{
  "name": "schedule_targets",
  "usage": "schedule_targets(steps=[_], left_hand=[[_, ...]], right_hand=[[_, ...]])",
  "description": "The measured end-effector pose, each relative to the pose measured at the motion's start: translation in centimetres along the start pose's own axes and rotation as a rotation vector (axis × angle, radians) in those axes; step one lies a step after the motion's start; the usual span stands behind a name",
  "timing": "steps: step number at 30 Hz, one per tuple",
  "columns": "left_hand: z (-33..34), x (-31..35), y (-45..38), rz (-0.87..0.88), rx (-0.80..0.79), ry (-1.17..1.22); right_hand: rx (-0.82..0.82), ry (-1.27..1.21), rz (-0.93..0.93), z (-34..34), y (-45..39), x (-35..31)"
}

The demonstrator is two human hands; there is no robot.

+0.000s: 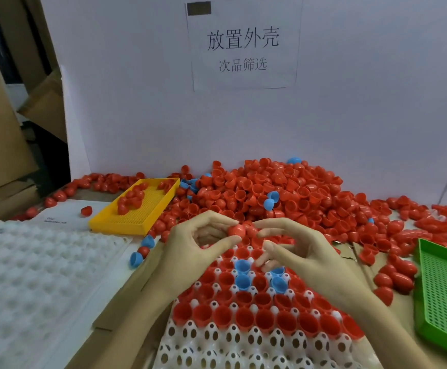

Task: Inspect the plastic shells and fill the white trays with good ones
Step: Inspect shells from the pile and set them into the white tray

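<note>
- The left hand (195, 243) pinches a red shell (237, 230) between thumb and fingertips, held above the far end of the white tray (243, 339) that lies at the near edge of the worktop (126, 294).
- The right hand (297, 251) is just beside that shell with its fingers loosely curved; its fingertips reach toward the shell, but whether they touch it or a second shell behind it — I cannot tell.
- The tray's far rows hold red shells, open side up, with a few blue shells (243, 275) among them near the middle; the nearest rows show only bare white pegs and holes.
- A large pile of red shells (283, 193) spreads along the back of the worktop against the white board (137, 115), with a few blue ones mixed in.
- A yellow basket (134, 209) sits at the left of the pile, a handful of red shells inside it.
- A green basket (443, 296) lies at the right edge of the worktop.
- A second white tray (31, 275) — seen dome side up — lies at the near left corner.
- A paper sign (243, 43) with printed characters hangs on the board.
</note>
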State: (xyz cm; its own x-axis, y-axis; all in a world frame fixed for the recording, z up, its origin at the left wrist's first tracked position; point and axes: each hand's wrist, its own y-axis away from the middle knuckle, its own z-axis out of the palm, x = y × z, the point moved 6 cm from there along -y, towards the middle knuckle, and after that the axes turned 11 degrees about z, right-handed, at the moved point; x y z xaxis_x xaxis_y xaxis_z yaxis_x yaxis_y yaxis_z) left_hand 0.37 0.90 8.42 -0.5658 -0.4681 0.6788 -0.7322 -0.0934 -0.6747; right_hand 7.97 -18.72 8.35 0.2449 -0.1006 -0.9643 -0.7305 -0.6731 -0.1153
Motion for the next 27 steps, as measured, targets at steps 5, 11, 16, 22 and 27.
schedule_targets(steps=[5,11,16,22,27], left_hand=[[-8.4,-3.9,-0.1,-0.002,0.427,-0.464],[-11.0,-8.3,0.5,-0.161,0.280,-0.753],[-10.2,-7.1,0.3,-0.064,0.234,-0.833],[-4.6,-5.0,-0.4,0.114,-0.017,-0.664],[-2.1,-4.0,0.1,0.201,-0.158,-0.703]], right_hand=[[0.143,0.009,0.013,-2.4,0.5,0.0],[0.162,0.013,0.039,-2.4,0.7,0.0],[0.189,0.053,0.061,-2.9,0.6,0.7],[0.328,0.287,0.039,-4.5,-0.8,1.8],[0.489,0.682,-0.029,-6.4,-4.5,1.7]])
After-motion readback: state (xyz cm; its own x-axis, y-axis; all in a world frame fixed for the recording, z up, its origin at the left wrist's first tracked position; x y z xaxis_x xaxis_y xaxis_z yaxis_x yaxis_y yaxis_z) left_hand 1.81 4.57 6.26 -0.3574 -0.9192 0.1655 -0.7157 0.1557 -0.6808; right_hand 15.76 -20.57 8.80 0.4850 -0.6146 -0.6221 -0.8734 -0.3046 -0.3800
